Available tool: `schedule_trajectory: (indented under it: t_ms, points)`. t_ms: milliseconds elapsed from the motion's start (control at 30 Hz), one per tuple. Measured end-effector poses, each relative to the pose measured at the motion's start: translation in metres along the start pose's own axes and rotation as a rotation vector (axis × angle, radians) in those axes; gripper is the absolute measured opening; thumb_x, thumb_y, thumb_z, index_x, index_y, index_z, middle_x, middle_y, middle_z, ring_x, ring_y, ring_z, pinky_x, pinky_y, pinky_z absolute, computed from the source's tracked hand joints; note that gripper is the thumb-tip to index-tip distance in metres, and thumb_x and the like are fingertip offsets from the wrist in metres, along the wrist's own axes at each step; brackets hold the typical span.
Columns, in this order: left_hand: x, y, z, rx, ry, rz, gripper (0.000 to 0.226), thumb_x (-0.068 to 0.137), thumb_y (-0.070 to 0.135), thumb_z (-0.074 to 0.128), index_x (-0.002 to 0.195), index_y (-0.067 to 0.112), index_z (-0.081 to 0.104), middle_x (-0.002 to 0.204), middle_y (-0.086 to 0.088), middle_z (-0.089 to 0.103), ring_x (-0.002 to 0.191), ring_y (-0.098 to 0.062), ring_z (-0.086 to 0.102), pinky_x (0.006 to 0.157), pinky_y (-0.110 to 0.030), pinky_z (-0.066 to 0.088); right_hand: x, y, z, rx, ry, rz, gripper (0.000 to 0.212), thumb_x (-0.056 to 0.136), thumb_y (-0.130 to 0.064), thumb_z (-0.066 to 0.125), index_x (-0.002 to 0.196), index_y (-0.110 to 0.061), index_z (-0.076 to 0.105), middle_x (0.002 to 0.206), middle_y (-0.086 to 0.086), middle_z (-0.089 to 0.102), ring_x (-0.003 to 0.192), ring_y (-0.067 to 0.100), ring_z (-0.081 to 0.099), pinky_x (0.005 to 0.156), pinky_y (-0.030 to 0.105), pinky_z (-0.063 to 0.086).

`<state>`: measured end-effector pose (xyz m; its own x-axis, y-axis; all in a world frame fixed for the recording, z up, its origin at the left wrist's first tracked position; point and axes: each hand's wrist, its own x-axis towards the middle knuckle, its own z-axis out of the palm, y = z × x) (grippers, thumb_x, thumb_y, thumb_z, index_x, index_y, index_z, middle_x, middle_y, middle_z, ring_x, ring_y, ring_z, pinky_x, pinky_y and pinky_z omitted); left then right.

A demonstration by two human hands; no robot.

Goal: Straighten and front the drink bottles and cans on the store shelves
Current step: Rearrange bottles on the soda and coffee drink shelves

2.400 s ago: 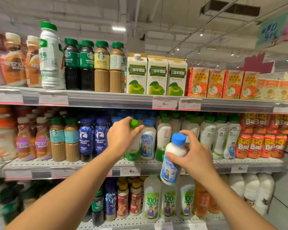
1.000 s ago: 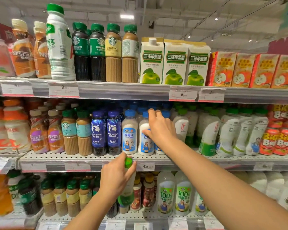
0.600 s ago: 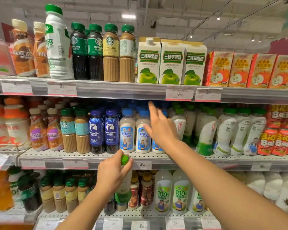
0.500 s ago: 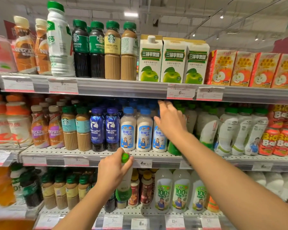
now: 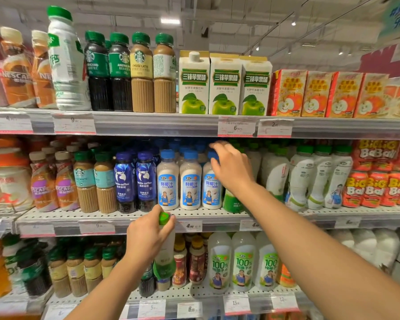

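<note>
Your left hand (image 5: 148, 236) grips the green-capped white bottle (image 5: 163, 255) by its neck below the middle shelf (image 5: 217, 214), while your right hand (image 5: 231, 168), fingers loosely bent, holding nothing visible, touches the blue-capped coconut bottle (image 5: 211, 189): full, likely heavy, smooth plastic, so grasp its body.

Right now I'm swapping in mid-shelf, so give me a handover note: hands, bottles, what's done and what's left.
Left hand grips a green-capped bottle below the middle shelf.
Right hand rests on the third blue-capped coconut bottle.
Done: three blue-capped bottles stand fronted, labels out.
Left: shelve the green-capped bottle, probably among the green-capped row to the right, and straighten it.
</note>
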<state>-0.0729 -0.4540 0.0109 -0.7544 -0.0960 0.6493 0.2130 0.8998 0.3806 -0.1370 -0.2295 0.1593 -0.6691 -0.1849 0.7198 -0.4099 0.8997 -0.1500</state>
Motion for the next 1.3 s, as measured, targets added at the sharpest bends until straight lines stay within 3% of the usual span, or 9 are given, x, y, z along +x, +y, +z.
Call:
schedule_trajectory:
  t_ms: [100, 200, 333, 433, 633, 767, 1033, 1167, 1300]
  points:
    - [0.001, 0.002, -0.001, -0.02, -0.022, -0.027, 0.031, 0.094, 0.06, 0.052, 0.088, 0.029, 0.049, 0.059, 0.009, 0.058, 0.056, -0.007, 0.057, 0.057, -0.034, 0.049, -0.043, 0.014, -0.003, 0.118, 0.157, -0.011, 0.017, 0.097, -0.019, 0.059, 0.112, -0.02, 0.067, 0.108, -0.003, 0.071, 0.084, 0.023, 0.067, 0.072, 0.036, 0.054]
    - [0.002, 0.009, -0.006, -0.068, -0.051, -0.055, 0.028, 0.094, 0.058, 0.053, 0.089, 0.03, 0.051, 0.06, 0.009, 0.06, 0.057, -0.007, 0.058, 0.058, -0.036, 0.053, -0.096, 0.022, 0.001, 0.225, -0.079, 0.079, 0.011, 0.097, -0.033, 0.062, 0.107, -0.031, 0.065, 0.103, -0.016, 0.068, 0.075, 0.006, 0.059, 0.074, 0.027, 0.045]
    - [0.004, 0.053, -0.004, -0.107, -0.042, -0.02, 0.033, 0.094, 0.05, 0.059, 0.077, 0.027, 0.043, 0.059, 0.007, 0.055, 0.055, -0.011, 0.053, 0.051, -0.035, 0.042, -0.154, 0.02, 0.008, 0.37, -0.485, 0.222, 0.058, 0.084, -0.067, 0.065, 0.134, -0.039, 0.053, 0.134, -0.02, 0.055, 0.113, 0.004, 0.053, 0.104, 0.031, 0.043]
    - [0.011, 0.101, -0.002, -0.186, -0.031, 0.046, 0.037, 0.095, 0.052, 0.058, 0.078, 0.022, 0.043, 0.059, 0.005, 0.054, 0.056, -0.014, 0.053, 0.053, -0.037, 0.041, -0.18, 0.016, 0.016, 0.39, -0.592, 0.289, 0.089, 0.07, -0.075, 0.071, 0.142, -0.03, 0.046, 0.144, -0.009, 0.05, 0.135, 0.014, 0.042, 0.112, 0.037, 0.04]
    - [0.026, 0.176, 0.002, -0.456, -0.048, 0.052, 0.046, 0.09, 0.071, 0.045, 0.083, 0.026, 0.049, 0.066, 0.003, 0.06, 0.061, -0.017, 0.061, 0.058, -0.046, 0.052, -0.188, 0.042, 0.001, 0.304, -0.419, 0.414, 0.074, 0.076, -0.071, 0.07, 0.135, -0.031, 0.048, 0.121, 0.0, 0.063, 0.113, 0.023, 0.059, 0.091, 0.034, 0.052]
    - [0.027, 0.183, 0.011, -0.574, -0.132, 0.128, 0.046, 0.095, 0.071, 0.038, 0.112, 0.03, 0.05, 0.106, 0.014, 0.065, 0.095, -0.005, 0.062, 0.082, -0.036, 0.051, -0.177, 0.074, -0.014, 0.17, -0.273, 0.453, 0.064, 0.081, -0.074, 0.062, 0.123, -0.027, 0.052, 0.114, 0.002, 0.069, 0.106, 0.029, 0.064, 0.085, 0.038, 0.054]
    - [-0.004, 0.141, 0.06, -0.076, -0.218, 0.375, 0.036, 0.097, 0.042, 0.05, 0.131, 0.03, 0.048, 0.152, 0.009, 0.045, 0.136, -0.013, 0.044, 0.112, -0.032, 0.039, -0.116, 0.118, -0.011, 0.134, -0.219, 0.553, 0.095, 0.089, -0.065, 0.063, 0.153, -0.009, 0.02, 0.13, 0.013, 0.063, 0.115, 0.035, 0.063, 0.09, 0.043, 0.055]
    - [-0.011, 0.129, 0.07, -0.012, -0.229, 0.384, 0.044, 0.094, 0.036, 0.054, 0.136, 0.025, 0.048, 0.161, 0.005, 0.035, 0.144, -0.015, 0.036, 0.118, -0.036, 0.035, -0.108, 0.119, 0.004, 0.188, -0.213, 0.483, 0.076, 0.089, -0.056, 0.068, 0.14, -0.009, 0.038, 0.145, 0.013, 0.044, 0.129, 0.034, 0.052, 0.103, 0.045, 0.048]
    - [-0.014, 0.123, 0.073, 0.036, -0.206, 0.4, 0.047, 0.092, 0.035, 0.053, 0.137, 0.023, 0.05, 0.161, 0.002, 0.036, 0.146, -0.018, 0.037, 0.118, -0.037, 0.036, -0.109, 0.113, 0.011, 0.195, -0.12, 0.449, 0.063, 0.085, -0.053, 0.074, 0.127, -0.019, 0.041, 0.129, 0.005, 0.054, 0.113, 0.03, 0.06, 0.09, 0.044, 0.054]
